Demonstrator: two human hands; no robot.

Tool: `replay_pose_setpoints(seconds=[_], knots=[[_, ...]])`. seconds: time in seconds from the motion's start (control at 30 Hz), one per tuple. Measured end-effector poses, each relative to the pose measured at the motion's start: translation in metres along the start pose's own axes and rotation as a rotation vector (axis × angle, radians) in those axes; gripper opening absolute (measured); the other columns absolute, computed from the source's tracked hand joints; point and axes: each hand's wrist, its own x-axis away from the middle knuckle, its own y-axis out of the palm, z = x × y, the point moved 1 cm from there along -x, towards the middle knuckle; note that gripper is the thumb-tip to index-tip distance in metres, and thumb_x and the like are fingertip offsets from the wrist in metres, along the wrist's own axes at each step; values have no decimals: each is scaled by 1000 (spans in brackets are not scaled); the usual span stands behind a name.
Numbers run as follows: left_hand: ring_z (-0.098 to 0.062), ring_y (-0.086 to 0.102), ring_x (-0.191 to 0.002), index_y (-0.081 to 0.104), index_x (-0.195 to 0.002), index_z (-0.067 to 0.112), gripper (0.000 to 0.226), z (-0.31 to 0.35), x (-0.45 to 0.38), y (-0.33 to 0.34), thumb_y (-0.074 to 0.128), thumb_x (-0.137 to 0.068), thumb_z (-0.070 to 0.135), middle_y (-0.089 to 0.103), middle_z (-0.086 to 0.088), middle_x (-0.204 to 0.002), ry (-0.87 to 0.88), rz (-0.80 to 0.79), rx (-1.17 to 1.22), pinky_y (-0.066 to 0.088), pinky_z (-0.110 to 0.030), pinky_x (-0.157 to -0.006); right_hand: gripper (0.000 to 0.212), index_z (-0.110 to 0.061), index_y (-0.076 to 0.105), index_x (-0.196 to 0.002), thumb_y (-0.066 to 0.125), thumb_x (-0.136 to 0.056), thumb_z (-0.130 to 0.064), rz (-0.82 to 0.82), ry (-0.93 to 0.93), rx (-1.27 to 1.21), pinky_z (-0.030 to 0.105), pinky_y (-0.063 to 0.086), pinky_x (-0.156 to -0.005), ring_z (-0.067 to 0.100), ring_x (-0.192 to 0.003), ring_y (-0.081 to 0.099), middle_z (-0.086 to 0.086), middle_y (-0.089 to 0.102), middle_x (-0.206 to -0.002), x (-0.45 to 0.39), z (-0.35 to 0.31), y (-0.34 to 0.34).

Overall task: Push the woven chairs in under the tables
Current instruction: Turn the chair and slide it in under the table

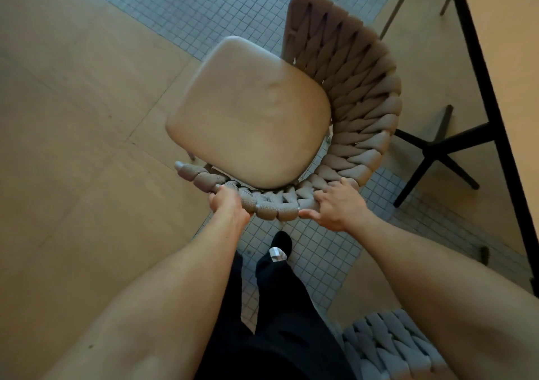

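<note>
From the head view I read no writing anywhere; my left hand (230, 201) curls round the woven chair (291, 111)'s back rim while my right hand (338, 204) rests spread on it, the chair standing beside the counter (507, 59), whose top is cut off at right, its legs mostly hidden.

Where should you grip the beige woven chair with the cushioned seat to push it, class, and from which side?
Grip the top rim of the beige woven chair's curved backrest, coming from behind it. The thick woven rim gives fingers something to wrap, as the left hand does, while the right hand lies on it.
</note>
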Motion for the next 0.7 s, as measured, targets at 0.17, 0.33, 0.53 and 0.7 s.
replay_pose_setpoints(seconds=[0.17, 0.33, 0.53, 0.7], knots=[[-40, 69, -100, 58, -134, 28, 59, 34, -65, -3, 46, -82, 52, 68, -10, -127, -2, -25, -116, 56, -62, -78, 86, -17, 53, -138, 23, -91, -83, -26, 51, -119, 51, 23, -116, 35, -130, 46, 17, 56, -138, 1, -47, -12], [-32, 57, -125, 40, -151, 24, 48, 92, -14, -4, 38, -104, 34, 54, -6, -145, 162, -27, -181, 51, -45, -98, 95, -13, 45, -143, 28, -87, -87, -64, 72, -201, 55, 20, -117, 37, -136, 40, 21, 50, -143, -3, -101, -36], [-26, 52, -127, 24, -157, 35, 58, 142, -21, -2, 38, -103, 22, 44, -1, -153, 276, -65, -242, 46, -46, -105, 95, -9, 33, -152, 42, -89, -80, -71, 70, -315, 57, 15, -120, 40, -144, 31, 24, 41, -151, -26, -151, -59], [-27, 61, -112, 37, -151, 24, 55, 135, -24, -8, 45, -99, 11, 57, -6, -137, 319, -41, -255, 53, -42, -91, 62, -17, 41, -142, 54, -96, -58, -29, -40, -423, 49, 31, -115, 34, -132, 45, 14, 54, -138, -37, -130, -56]])
